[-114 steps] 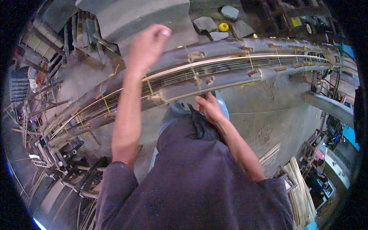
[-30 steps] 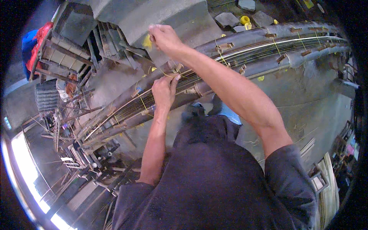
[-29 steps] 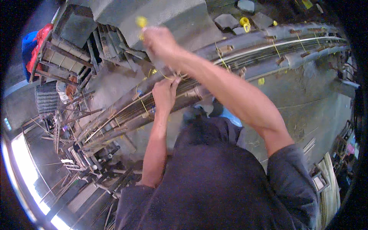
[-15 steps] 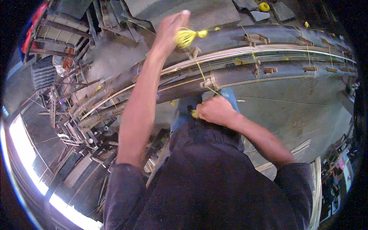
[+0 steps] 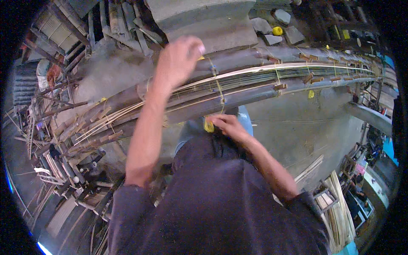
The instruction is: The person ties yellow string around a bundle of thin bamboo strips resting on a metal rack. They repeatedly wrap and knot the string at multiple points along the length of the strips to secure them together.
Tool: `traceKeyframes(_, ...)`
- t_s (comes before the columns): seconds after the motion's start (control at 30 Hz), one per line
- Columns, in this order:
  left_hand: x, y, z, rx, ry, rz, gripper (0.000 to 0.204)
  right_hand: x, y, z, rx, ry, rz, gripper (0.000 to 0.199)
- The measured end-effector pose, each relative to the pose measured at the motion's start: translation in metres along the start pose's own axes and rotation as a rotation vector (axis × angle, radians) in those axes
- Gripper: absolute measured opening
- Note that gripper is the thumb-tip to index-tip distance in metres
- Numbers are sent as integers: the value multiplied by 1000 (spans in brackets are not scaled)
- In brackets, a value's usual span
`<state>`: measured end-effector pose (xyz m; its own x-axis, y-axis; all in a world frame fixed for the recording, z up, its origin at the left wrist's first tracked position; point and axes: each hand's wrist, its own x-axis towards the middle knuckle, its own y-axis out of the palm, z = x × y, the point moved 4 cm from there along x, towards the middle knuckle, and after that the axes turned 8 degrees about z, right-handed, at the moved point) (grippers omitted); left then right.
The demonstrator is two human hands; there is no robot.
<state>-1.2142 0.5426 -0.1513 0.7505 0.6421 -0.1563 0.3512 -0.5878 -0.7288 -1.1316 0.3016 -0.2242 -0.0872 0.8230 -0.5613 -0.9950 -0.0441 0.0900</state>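
Two long dark poles (image 5: pixel 187 110) run side by side across the view, with thin pale split strips (image 5: pixel 238 73) lying between them. A yellow cord (image 5: pixel 219 87) crosses from one pole to the other. Over the far pole is my left hand (image 5: pixel 180 59), smeared by motion, its fingers curled. A bit of yellow cord (image 5: pixel 201 58) peeks out by its fingertips; the hand hides the rest. At the near pole, close to my body, my right hand (image 5: pixel 229 126) is closed in a pinch on a small looped yellow cord bundle (image 5: pixel 208 126).
Small wooden blocks (image 5: pixel 280 86) are tied along both poles. Stone slabs (image 5: pixel 293 35) and a yellow ball of cord (image 5: pixel 277 31) lie beyond them. Timber and frames (image 5: pixel 63 165) crowd the left side. Pale planks (image 5: pixel 338 212) stand at the lower right.
The view has shifted along the poles. The yellow bundle in my left hand, plainly visible before, is now mostly hidden. My right hand went from a fist to a pinch, showing more of its bundle.
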Motion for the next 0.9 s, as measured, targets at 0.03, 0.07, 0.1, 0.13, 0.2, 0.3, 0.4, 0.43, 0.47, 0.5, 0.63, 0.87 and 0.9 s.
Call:
traceKeyframes(0.03, -24, 11, -5, 8, 41, -1, 31, -8, -1, 14, -192, -74, -116, 16)
traceKeyframes(0.07, -45, 24, -11, -9, -4, 88, 30, -36, -14, 67, -568, -290, -253, 16)
traceKeyframes(0.1, -62, 44, -4, -67, -57, 189, 30, -46, -18, 141, -841, -279, -225, 15)
traceKeyframes(0.13, -75, 58, -3, 29, 166, -76, 24, -46, -22, 202, -1108, -254, -206, 14)
traceKeyframes(0.2, -78, 84, 15, -498, 88, -283, 20, -10, 24, 245, -1379, -760, 112, 9)
traceKeyframes(0.3, -72, 77, 14, -282, 70, -353, 13, 44, 57, 244, -1524, -686, 323, 15)
traceKeyframes(0.4, -61, 80, 1, 163, 130, -372, 10, 121, -14, 226, -1433, -148, 8, 28)
traceKeyframes(0.43, -53, 76, -1, 168, 133, -390, 10, 132, -33, 220, -1371, 14, -93, 32)
traceKeyframes(0.47, -58, 76, -1, 174, 126, -376, 10, 129, -31, 209, -1219, -102, -87, 30)
traceKeyframes(0.5, -61, 78, -2, 178, 124, -360, 11, 121, -30, 198, -1064, -211, -87, 27)
traceKeyframes(0.63, -60, 79, -2, 239, 84, -352, 12, 81, -20, 161, -433, -627, -46, 17)
traceKeyframes(0.87, -78, 67, -9, -369, -110, -258, 26, 31, 42, 34, -1042, -529, 379, 9)
traceKeyframes(0.9, -71, 60, -16, -741, -24, -284, 37, 20, 29, 55, -980, -712, 293, 9)
